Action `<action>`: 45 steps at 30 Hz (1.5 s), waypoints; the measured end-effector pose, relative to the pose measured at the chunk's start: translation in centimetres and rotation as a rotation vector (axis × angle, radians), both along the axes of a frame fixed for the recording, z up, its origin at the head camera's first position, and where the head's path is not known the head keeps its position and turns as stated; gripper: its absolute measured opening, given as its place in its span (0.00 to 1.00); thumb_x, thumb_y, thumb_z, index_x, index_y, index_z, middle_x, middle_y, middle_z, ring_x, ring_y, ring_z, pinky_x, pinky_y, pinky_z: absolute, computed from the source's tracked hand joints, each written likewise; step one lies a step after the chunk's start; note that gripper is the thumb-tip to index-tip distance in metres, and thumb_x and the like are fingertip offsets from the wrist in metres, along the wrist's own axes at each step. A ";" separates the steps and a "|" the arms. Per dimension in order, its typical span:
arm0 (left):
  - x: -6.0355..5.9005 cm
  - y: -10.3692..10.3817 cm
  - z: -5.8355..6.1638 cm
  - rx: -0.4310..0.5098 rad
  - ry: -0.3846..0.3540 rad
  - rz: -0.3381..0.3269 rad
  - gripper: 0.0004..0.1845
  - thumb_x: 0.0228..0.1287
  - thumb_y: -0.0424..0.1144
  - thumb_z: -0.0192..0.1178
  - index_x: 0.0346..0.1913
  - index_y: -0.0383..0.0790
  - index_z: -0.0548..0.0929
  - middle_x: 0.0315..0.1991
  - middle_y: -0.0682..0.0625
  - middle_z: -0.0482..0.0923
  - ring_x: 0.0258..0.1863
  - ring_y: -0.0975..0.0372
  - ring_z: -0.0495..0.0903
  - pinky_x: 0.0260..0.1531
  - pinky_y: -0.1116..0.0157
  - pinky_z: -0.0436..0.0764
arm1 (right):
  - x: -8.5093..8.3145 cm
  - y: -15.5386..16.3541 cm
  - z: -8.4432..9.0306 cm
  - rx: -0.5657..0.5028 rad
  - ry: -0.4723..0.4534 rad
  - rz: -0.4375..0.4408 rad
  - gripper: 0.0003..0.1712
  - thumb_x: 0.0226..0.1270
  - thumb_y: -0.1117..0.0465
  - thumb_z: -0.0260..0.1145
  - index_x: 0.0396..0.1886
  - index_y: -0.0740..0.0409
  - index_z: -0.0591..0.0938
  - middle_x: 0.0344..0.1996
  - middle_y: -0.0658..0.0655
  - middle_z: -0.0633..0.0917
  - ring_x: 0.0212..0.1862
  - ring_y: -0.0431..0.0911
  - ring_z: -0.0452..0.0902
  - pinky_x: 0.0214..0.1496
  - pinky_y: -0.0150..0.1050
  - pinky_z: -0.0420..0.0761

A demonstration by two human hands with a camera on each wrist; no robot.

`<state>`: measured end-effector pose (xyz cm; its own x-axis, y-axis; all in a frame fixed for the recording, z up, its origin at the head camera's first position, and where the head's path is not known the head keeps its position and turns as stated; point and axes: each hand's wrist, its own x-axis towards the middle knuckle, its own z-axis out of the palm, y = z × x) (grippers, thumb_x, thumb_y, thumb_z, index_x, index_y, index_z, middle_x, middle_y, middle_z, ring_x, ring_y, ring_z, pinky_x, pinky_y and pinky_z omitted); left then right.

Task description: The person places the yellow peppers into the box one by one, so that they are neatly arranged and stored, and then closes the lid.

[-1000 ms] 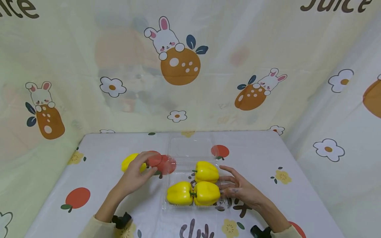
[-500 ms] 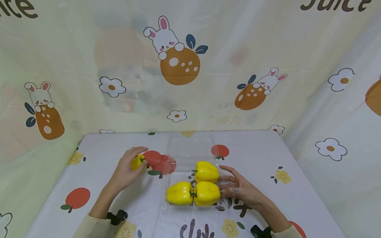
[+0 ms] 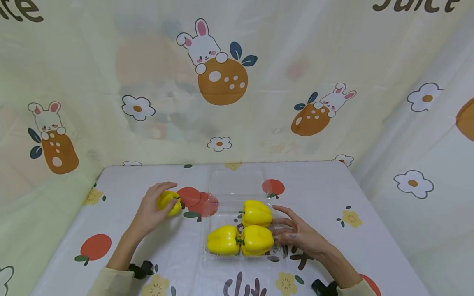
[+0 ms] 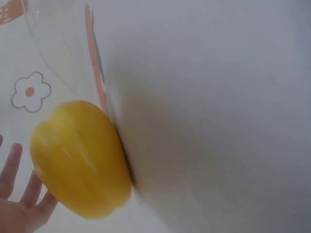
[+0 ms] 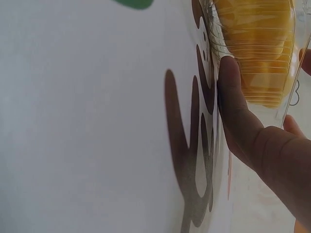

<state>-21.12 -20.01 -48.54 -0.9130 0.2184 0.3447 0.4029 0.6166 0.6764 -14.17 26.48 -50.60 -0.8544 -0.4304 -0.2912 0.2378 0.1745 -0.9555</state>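
Observation:
A clear plastic clamshell tray (image 3: 222, 257) lies on the table with three yellow bell peppers in it: one at the back (image 3: 256, 213) and two in front (image 3: 223, 241) (image 3: 257, 240). Its lid (image 3: 235, 181) lies open behind it. My left hand (image 3: 151, 207) grips a fourth yellow pepper (image 3: 168, 202) left of the tray; in the left wrist view this pepper (image 4: 80, 158) fills the lower left. My right hand (image 3: 292, 230) rests with spread, straight fingers against the tray's right side, and the right wrist view shows its thumb (image 5: 233, 104) pressing the ribbed tray wall (image 5: 257, 63).
The table wears a white cloth (image 3: 318, 197) printed with red fruit and flowers. A cartoon-print curtain (image 3: 222, 82) closes off the back and both sides. The table's right edge (image 3: 370, 205) drops away near my right hand.
My left hand reached left over the table and closed round the loose yellow pepper. The right hand and the tray have stayed put.

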 end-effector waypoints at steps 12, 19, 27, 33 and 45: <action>-0.8 -1.6 -1.1 -0.021 -0.134 0.057 0.25 0.72 0.36 0.67 0.70 0.41 0.78 0.72 0.38 0.74 0.73 0.40 0.70 0.73 0.34 0.71 | 0.0 0.1 -0.2 -0.005 0.003 0.003 0.54 0.72 0.63 0.70 0.87 0.47 0.48 0.76 0.76 0.65 0.66 0.57 0.81 0.65 0.51 0.86; -1.1 -2.3 -1.4 -0.025 -0.210 0.049 0.30 0.73 0.38 0.66 0.75 0.39 0.73 0.73 0.35 0.71 0.70 0.38 0.72 0.72 0.36 0.73 | 0.1 0.1 0.0 -0.005 0.003 0.002 0.55 0.71 0.64 0.70 0.87 0.47 0.48 0.77 0.76 0.65 0.66 0.57 0.81 0.65 0.51 0.86; -1.2 -2.9 -1.8 -0.010 -0.283 0.031 0.32 0.74 0.44 0.65 0.76 0.38 0.71 0.75 0.35 0.70 0.74 0.38 0.69 0.75 0.34 0.68 | 0.1 0.1 0.1 -0.019 0.002 0.010 0.53 0.74 0.61 0.69 0.87 0.47 0.47 0.77 0.76 0.65 0.67 0.57 0.80 0.65 0.51 0.86; -1.3 -3.4 -2.0 0.013 -0.332 0.012 0.33 0.75 0.47 0.65 0.77 0.38 0.70 0.77 0.34 0.68 0.76 0.38 0.66 0.77 0.34 0.65 | 0.2 0.1 0.4 -0.025 0.019 0.018 0.53 0.73 0.62 0.69 0.87 0.48 0.47 0.77 0.77 0.64 0.67 0.58 0.80 0.66 0.51 0.86; -1.3 -3.6 -2.3 0.023 -0.374 0.008 0.35 0.75 0.48 0.64 0.78 0.39 0.68 0.79 0.34 0.65 0.76 0.37 0.64 0.76 0.32 0.64 | 0.2 0.1 0.4 -0.015 0.019 0.013 0.53 0.73 0.62 0.70 0.87 0.48 0.48 0.77 0.77 0.65 0.65 0.57 0.81 0.66 0.52 0.85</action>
